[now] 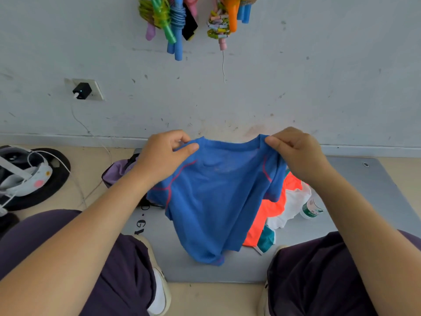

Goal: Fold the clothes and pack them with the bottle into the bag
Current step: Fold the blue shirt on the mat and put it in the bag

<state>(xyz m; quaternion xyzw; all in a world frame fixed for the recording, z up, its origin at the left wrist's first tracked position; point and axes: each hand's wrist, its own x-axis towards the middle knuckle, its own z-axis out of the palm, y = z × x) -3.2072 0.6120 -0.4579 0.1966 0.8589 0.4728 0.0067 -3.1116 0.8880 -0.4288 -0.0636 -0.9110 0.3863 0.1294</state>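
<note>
The left hand (165, 153) and right hand (296, 153) pinch the shoulders of a blue shirt (214, 197), holding it up over a grey mat (364, 190). Right of the shirt, on the mat, lie orange and white clothes (280, 206) and a bottle (311, 208). A purple bag (118, 171) sits left of the shirt.

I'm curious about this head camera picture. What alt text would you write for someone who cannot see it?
Seen from above, a person's left hand and right hand hold a blue shirt up by its shoulders over a grey mat. More clothes and a bottle lie on the mat to the right, and a purple bag sits behind the left arm.
</note>
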